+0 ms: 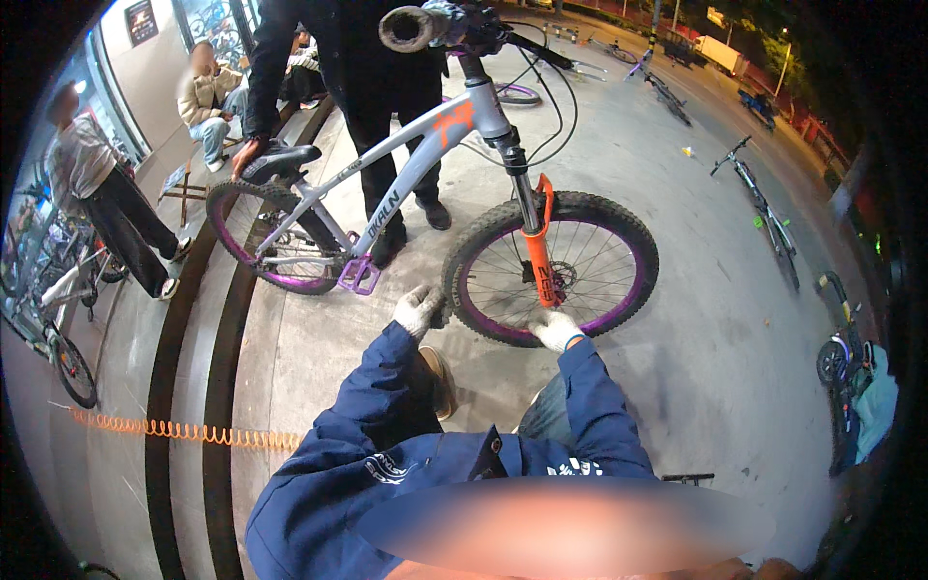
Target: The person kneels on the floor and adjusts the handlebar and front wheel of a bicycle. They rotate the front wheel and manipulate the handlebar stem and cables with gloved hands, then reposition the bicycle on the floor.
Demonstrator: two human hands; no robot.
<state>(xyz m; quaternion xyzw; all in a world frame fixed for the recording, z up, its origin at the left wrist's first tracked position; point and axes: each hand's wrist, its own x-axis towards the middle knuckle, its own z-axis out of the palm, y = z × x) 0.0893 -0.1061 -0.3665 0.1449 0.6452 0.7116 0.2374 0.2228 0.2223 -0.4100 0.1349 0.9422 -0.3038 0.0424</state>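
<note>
A grey mountain bike [411, 159] with an orange-and-black fork stands in front of me, its front wheel [646, 280] purple-rimmed with a knobby tyre. My left hand [419, 309], in a white knit glove, is closed beside the tyre's left edge; something dark shows at its fingers, too small to name. The gloved right hand [556, 331] reaches the lower rim, just under the fork's end. Its fingers are curled in at the spokes, and what they grip is hidden.
Across the bike a person in dark clothes [338, 77] rests a hand by the saddle [280, 162]. An orange coiled hose [193, 428] crosses the steps [193, 358] at left. Two people are near the shopfront. Several bikes, including one lying on its side [768, 217], are to the right.
</note>
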